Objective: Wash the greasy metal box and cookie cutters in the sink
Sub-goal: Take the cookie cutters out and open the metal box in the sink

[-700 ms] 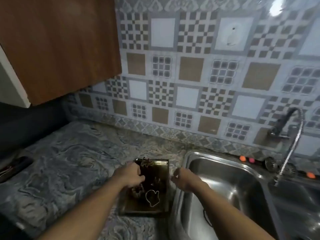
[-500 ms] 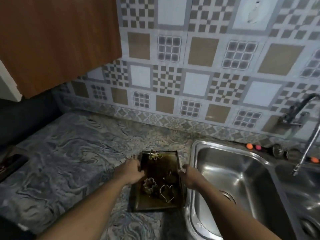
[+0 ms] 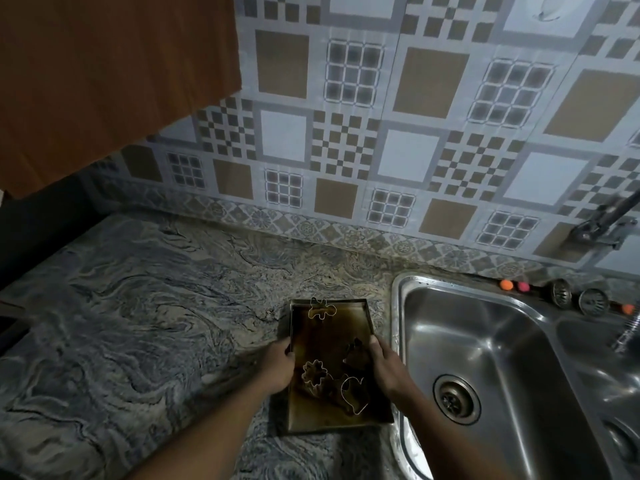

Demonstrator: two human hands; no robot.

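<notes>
Right hand (image 3: 386, 367) now gripping metal box (image 3: 332, 336), left hand (image 3: 277, 367) likewise

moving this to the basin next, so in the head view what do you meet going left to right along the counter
countertop → left hand → metal box → right hand → sink → drain → faucet hose

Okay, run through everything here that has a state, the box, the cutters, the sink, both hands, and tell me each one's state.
sink, basin holds no dishes, no water seen.
metal box, on the counter beside the sink, greasy inside.
cookie cutters, loose inside the metal box.
left hand, grips the metal box's left rim.
right hand, grips the metal box's right rim.
</notes>
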